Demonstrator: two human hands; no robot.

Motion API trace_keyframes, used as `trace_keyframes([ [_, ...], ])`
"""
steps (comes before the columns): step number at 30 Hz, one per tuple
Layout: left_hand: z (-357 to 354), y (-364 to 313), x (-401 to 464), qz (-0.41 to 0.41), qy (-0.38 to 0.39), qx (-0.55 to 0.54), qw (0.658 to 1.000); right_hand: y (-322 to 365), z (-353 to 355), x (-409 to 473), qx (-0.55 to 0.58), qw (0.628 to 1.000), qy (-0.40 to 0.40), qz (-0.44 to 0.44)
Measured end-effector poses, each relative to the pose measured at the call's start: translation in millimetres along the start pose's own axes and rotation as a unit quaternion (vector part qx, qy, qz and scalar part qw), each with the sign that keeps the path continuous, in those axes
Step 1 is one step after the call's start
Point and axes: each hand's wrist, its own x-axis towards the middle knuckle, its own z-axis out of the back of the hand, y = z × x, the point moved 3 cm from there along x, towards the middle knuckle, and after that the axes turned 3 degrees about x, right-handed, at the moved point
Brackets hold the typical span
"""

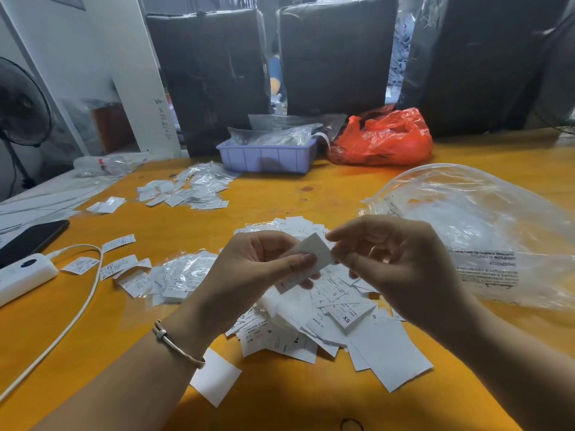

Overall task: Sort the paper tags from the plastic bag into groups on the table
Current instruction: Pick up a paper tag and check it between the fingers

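Both hands are raised just above a loose heap of white paper tags [329, 318] in the middle of the orange tabletop [280, 194]. The left hand [258, 265] pinches one small white tag [312, 255] between thumb and curled fingers — the thumb lies across the tag's lower face, and the tag tilts up toward the right. The right hand [395, 259] meets the tag's upper right edge with its fingertips; its fingers are curled, and the grip looks like a light pinch on that edge, though the exact contact is partly hidden by blur. A thin bracelet [177, 346] circles the left wrist.

The heap under the hands holds tags printed with size letters (S, XS and L can be read). A single blank tag [216, 381] lies apart from it, beside the left forearm. To the right of the heap lies a large clear plastic bag [479, 219] with printed warning text, crumpled and puffed up. Left of the heap sits a cluster of tags in clear sleeves [183, 275], with a few single printed tags [118, 265] beyond it. Farther back is another group of sleeved tags [189, 189].

At the far edge stand a lilac tray [267, 158] filled with clear packets and, just beside it, a red plastic bag [382, 138]. At the left edge lie a white power bank [25, 273] with its cable [84, 303] — and a dark phone [31, 237].
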Motion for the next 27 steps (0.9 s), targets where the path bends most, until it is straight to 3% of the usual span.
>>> trace_keyframes([
  [10, -1.1, 0.8, 2.5, 0.002, -0.007, 0.001, 1.000, -7.1, -5.4, -0.2, -0.017, 0.997, 0.070, -0.013],
  [16, 1.5, 6.7, 3.2, 0.055, 0.029, 0.015, 0.998, -11.3, -2.5, 4.2, 0.081, 0.995, 0.022, -0.059],
  [23, 12.5, 5.3, 5.5, 0.038, -0.001, 0.009, 0.999, -16.1, -5.0, 3.0, 0.121, 0.984, 0.057, -0.120],
  [25, 22.5, 3.4, 5.6, 0.042, -0.011, 0.027, 0.999, -16.6, 1.9, 6.1, 0.097, 0.987, 0.043, -0.121],
  [27, 42.0, 4.9, 7.2, 0.061, -0.050, 0.070, 0.994, -20.5, 19.1, 12.0, -0.046, 0.996, -0.008, -0.081],
])
